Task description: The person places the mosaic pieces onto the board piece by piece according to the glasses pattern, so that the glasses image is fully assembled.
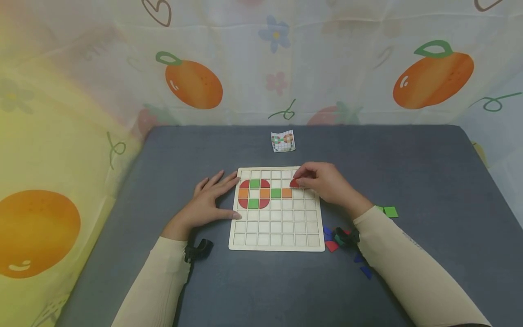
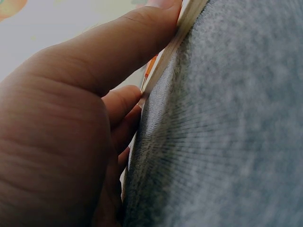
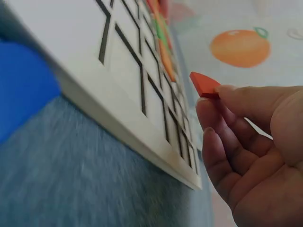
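A pale wooden grid board point(image 1: 263, 227) lies on the grey table. In its upper left cells sits a ring of red quarter-round tiles point(image 1: 264, 203), green square tiles point(image 1: 254, 183) and orange square tiles point(image 1: 243, 193). To the ring's right lie a green tile point(image 1: 275, 193) and an orange tile point(image 1: 287, 193). My right hand point(image 1: 331, 184) pinches a red quarter-round tile point(image 3: 204, 85) between thumb and fingertips above the board's upper right part. With spread, fairly straight fingers, my left hand point(image 1: 204, 204) touches the board's left edge.
Behind the board lies a small printed picture card point(image 1: 283, 141). Loose red, blue and green tiles point(image 1: 332, 245) are by the board's lower right corner, partly hidden by the right wrist strap. Green squares point(image 1: 391, 212) lie beyond the right forearm. A patterned curtain point(image 1: 241, 59) hangs behind the table.
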Tool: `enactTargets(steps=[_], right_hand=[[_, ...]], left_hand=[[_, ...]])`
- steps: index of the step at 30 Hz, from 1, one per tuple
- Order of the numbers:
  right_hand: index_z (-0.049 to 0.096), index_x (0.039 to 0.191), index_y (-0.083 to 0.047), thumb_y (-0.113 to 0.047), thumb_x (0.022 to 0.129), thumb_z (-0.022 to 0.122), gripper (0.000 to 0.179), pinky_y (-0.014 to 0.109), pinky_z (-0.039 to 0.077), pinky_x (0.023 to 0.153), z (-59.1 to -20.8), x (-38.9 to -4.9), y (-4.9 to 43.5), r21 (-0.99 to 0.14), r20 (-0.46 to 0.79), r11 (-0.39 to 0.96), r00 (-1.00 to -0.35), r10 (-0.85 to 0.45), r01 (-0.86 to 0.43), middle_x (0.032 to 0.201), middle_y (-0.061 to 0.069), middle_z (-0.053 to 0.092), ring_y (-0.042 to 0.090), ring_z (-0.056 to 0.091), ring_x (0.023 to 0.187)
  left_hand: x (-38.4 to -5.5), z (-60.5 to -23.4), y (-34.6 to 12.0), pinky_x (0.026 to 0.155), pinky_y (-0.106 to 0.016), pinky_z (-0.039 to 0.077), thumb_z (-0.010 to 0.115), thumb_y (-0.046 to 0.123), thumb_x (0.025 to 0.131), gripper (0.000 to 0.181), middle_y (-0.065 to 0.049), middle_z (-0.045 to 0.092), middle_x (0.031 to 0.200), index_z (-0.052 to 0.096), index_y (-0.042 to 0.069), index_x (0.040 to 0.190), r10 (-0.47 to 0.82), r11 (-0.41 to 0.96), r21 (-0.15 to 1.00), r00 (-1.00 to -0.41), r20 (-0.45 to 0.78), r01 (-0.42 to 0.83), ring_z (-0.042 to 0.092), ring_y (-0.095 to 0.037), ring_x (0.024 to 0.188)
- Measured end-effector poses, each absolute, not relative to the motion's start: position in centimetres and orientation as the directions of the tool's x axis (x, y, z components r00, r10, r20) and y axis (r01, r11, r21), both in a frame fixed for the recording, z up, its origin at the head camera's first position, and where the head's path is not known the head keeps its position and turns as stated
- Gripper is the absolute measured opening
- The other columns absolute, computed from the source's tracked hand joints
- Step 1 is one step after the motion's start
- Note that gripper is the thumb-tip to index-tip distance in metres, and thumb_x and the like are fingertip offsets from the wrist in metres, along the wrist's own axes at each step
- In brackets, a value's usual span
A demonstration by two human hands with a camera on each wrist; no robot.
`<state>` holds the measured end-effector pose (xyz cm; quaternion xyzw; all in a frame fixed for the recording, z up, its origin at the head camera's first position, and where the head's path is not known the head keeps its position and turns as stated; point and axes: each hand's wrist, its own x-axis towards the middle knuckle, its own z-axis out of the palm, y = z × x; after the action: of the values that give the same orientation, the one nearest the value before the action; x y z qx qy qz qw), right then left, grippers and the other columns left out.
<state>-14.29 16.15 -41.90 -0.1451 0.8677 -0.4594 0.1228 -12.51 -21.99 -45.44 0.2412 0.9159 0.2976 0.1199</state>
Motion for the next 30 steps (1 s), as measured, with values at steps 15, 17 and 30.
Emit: enactTargets(steps=[15,17,30], right_hand=[[0.082,0.119,-0.009,-0.009,0.107,0.072,0.016,0.046,0.051,0.092,-42.0,-16.8,14.4,-0.791,-0.129,0.588,-0.892,-0.433,-0.171,0.115,0.005,0.071,0.028,0.064,0.102],[0.08,0.123,-0.009,-0.011,0.107,0.072,0.018,0.047,0.051,0.093,-42.0,-16.8,14.5,-0.8,-0.129,0.578,-0.895,-0.427,-0.16,0.119,0.007,0.07,0.029,0.063,0.104],[0.066,0.143,-0.001,-0.034,0.115,0.061,0.044,0.051,0.054,0.093,-40.9,-13.3,20.3,-0.91,-0.065,0.4,-0.914,-0.402,-0.112,0.127,0.015,0.07,0.032,0.069,0.106]], left_hand=[[-13.1,-44.8,-21.9,0.124,-0.063,-0.003,0.094,0.054,0.083,0.11,0.009,0.025,0.178,0.039,0.021,0.172,0.507,0.719,0.593,-0.857,-0.09,0.363,0.004,-0.028,0.166],[-13.1,-44.8,-21.9,0.124,-0.063,-0.003,0.094,0.055,0.083,0.11,0.009,0.025,0.178,0.039,0.022,0.172,0.506,0.717,0.596,-0.858,-0.087,0.362,0.004,-0.027,0.166],[-12.5,-45.1,-21.9,0.124,-0.064,-0.003,0.094,0.056,0.083,0.11,0.009,0.027,0.178,0.04,0.021,0.171,0.515,0.703,0.607,-0.854,-0.076,0.37,0.005,-0.028,0.166]])
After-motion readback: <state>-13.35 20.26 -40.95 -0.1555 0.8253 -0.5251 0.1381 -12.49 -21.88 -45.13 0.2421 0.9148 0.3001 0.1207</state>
